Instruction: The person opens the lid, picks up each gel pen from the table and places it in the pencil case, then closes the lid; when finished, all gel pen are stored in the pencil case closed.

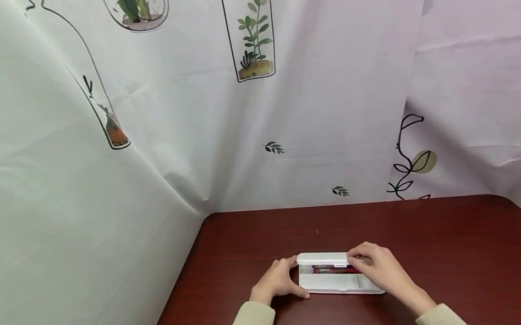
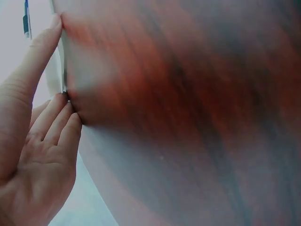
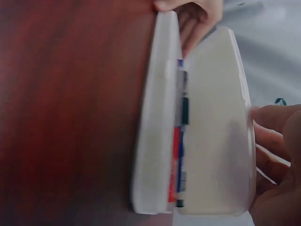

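A white pencil case (image 1: 329, 282) lies lengthwise on the table, its hinged lid (image 3: 216, 132) raised at the far side. Several pens (image 1: 333, 270) show inside; red, blue and dark ones appear in the right wrist view. My left hand (image 1: 277, 280) holds the case's left end, thumb at the near corner and fingers at the far one. With thumb and fingers my right hand (image 1: 380, 268) pinches the lid's edge toward its right end. In the left wrist view, only a strip of the case's edge shows beside the left hand (image 2: 42, 150).
The dark red wooden table (image 1: 452, 246) extends around the case on all sides. White cloth (image 1: 324, 120) printed with plants in glass vessels hangs behind the table and along its left and right sides.
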Motion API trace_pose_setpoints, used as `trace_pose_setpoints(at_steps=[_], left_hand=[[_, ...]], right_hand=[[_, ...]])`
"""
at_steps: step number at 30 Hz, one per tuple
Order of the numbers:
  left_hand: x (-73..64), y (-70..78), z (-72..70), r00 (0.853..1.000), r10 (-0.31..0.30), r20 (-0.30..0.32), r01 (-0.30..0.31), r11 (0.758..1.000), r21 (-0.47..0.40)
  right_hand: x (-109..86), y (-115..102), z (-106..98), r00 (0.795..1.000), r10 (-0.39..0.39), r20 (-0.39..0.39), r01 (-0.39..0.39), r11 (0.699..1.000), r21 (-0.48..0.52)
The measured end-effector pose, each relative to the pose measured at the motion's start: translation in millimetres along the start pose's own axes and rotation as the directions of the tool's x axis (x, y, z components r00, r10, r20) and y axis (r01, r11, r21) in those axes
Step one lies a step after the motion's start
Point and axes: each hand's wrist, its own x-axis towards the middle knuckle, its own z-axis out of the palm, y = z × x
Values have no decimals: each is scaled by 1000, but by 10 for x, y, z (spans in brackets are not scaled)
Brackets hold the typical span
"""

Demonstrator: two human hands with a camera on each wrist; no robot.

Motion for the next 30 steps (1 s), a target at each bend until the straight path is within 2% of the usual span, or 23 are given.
trace_pose_setpoints(at_steps=[5,14,21,30], left_hand=[[-3,-24,-25,1000,-15,15,15,1000,-10],[-5,-37,-41,1000,-10,19,10,1000,-7],[0,-25,-20,999,-12,33,12,1000,6],[-15,24,-31,999,9,38,-10,1000,21]], right_hand=[[-137,65,97,987,-146,-65,144,989,-24],[-236,136,203,968,-240,-79,234,969,-83],[-245,129,148,977,-212,30,214,969,-122],[-210,80,78,976,-174,135,193,970,-149]])
